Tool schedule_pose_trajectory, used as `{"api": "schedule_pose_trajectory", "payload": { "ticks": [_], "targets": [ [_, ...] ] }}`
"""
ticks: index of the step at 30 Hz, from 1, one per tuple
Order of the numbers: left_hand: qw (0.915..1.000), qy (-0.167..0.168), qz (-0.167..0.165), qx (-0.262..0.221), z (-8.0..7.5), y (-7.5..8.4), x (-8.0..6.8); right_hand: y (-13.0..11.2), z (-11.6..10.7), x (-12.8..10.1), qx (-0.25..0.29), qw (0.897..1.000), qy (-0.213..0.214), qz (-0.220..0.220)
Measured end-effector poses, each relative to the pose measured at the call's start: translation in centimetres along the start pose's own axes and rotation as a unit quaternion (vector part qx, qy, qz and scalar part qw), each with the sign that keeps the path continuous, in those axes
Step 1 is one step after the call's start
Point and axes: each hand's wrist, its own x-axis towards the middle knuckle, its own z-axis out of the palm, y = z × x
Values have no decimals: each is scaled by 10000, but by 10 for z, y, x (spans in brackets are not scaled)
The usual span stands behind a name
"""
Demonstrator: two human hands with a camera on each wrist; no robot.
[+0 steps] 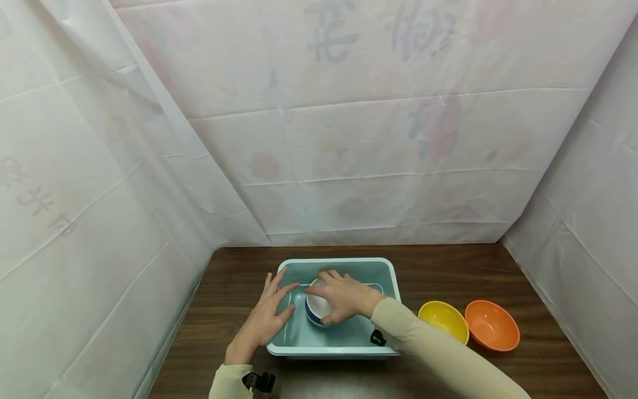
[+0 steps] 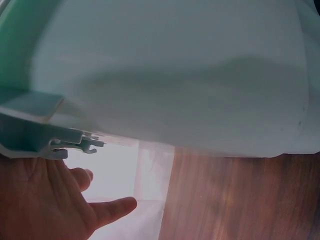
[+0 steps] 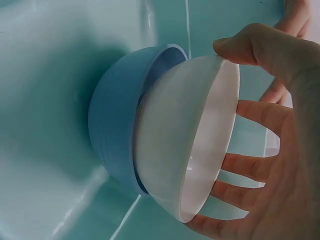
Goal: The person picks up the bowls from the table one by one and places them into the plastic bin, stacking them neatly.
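The right hand arches over the white bowl, fingers curled on its rim. The left hand lies flat, fingers spread, on the tub edge.

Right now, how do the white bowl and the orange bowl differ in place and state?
The white bowl sits nested in a blue bowl inside the teal tub; the orange bowl stands alone on the wooden table, right of the tub. The right hand holds the white bowl by its rim; no hand touches the orange bowl. Both are upright, round and hold nothing.
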Motion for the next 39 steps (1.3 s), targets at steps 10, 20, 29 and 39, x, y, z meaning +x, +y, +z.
{"api": "schedule_pose_trajectory", "payload": {
  "ticks": [10,20,29,39],
  "targets": [
    [9998,-85,-144,96,-1,1,1,-7,11,12,-332,9992,-240,24],
    [9996,-80,-271,30,0,0,0,-7,14,12,-274,9992,-280,110],
    [9989,-118,-446,-39,-1,2,2,-10,11,11,-329,9988,-256,243],
    [9989,-154,-436,-7,-2,3,1,-12,16,14,-413,9974,-401,436]
  ]
}}
